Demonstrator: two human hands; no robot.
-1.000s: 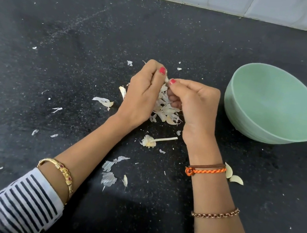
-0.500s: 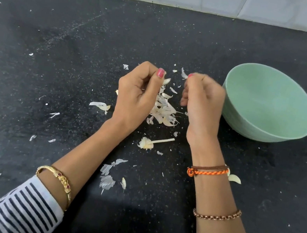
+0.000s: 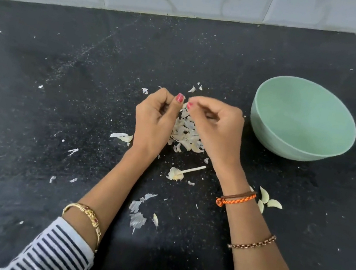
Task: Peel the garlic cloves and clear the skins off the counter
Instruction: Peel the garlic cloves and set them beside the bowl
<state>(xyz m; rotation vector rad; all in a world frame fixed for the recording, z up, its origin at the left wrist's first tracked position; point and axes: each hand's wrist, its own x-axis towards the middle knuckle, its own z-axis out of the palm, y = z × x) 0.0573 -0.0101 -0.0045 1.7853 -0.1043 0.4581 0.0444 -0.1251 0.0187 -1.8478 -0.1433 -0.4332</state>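
Both hands, left [image 3: 153, 121] and right [image 3: 218, 130], have fingers curled, thumbs meeting over the skins [image 3: 186, 134]; what they pinch I cannot tell. Right of them the green bowl [image 3: 303, 120] looks bare inside, and peeled cloves [image 3: 270, 200] lie on the bench [image 3: 38, 86] beside the right wrist.

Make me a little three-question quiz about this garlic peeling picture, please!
1. True or false: the green bowl has peeled cloves in it.
2. Where is the biggest heap of skins? A) in the bowl B) on the counter between the left hand and right hand C) against the wall tiles
3. What lies on the counter beside the right wrist?

Key: 1 false, it looks empty; 2 B; 3 a few peeled cloves.
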